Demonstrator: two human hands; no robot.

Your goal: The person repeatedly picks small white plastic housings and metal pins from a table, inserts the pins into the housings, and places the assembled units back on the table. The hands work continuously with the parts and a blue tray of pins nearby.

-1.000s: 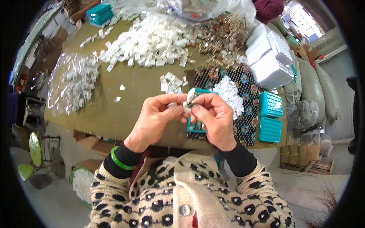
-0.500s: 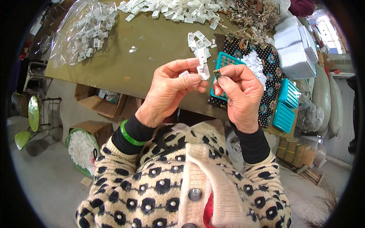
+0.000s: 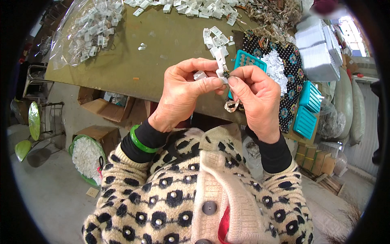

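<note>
left grip (image 3: pixel 178 90) pinches a white casing (image 3: pixel 220 59) between fingertips (image 3: pixel 215 83), dark board (image 3: pixel 226 74) against it.

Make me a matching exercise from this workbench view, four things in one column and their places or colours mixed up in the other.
1 Small dark part
2 Wire coil
3 Bangle
4 Clear bag

A On the table's left side
B Green
C Between left hand and right hand
D Just below the right thumb

Pairs: 1-C, 2-D, 3-B, 4-A
</note>
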